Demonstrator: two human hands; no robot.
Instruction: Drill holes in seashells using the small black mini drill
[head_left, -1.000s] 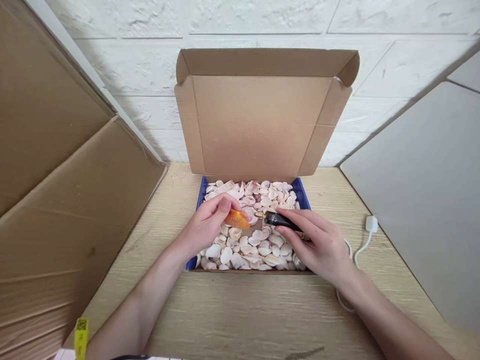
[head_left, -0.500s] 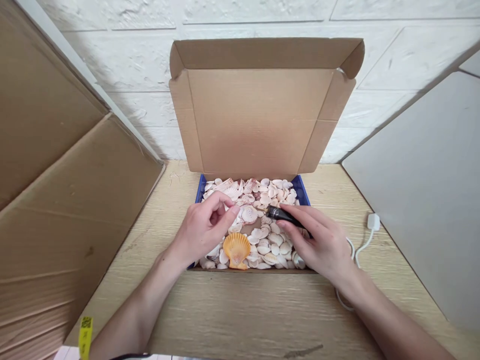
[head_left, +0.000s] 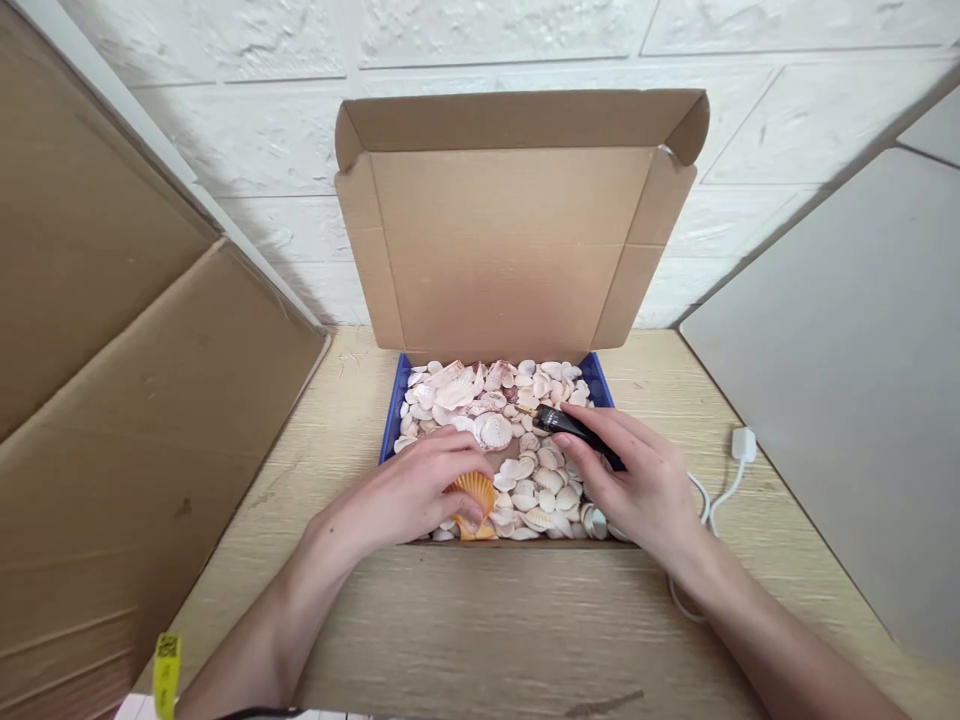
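Note:
An orange scallop shell [head_left: 474, 490] lies at the front of the open box, with the thumb and fingers of my left hand [head_left: 435, 485] closed around its edges. In my right hand [head_left: 637, 475] is a black pen-shaped tool [head_left: 574, 432] with a thin brass-coloured tip pointing left over the shells; its exact kind is unclear. Many pale seashells [head_left: 547, 480] fill the blue-sided cardboard box [head_left: 393, 410]. A bare patch of box floor shows near the middle, beside a large white speckled shell [head_left: 493, 432].
The box's brown lid [head_left: 510, 245] stands raised against the white brick wall [head_left: 285, 130]. Cardboard [head_left: 150, 440] borders the left side and a grey panel [head_left: 832, 400] the right. A white cable with a plug-like block [head_left: 743, 444] lies on the wooden table [head_left: 510, 630].
My left hand has moved down from above the shells and closed on the orange scallop shell. My right hand holds the black tool in nearly the same place. The view has shifted slightly.

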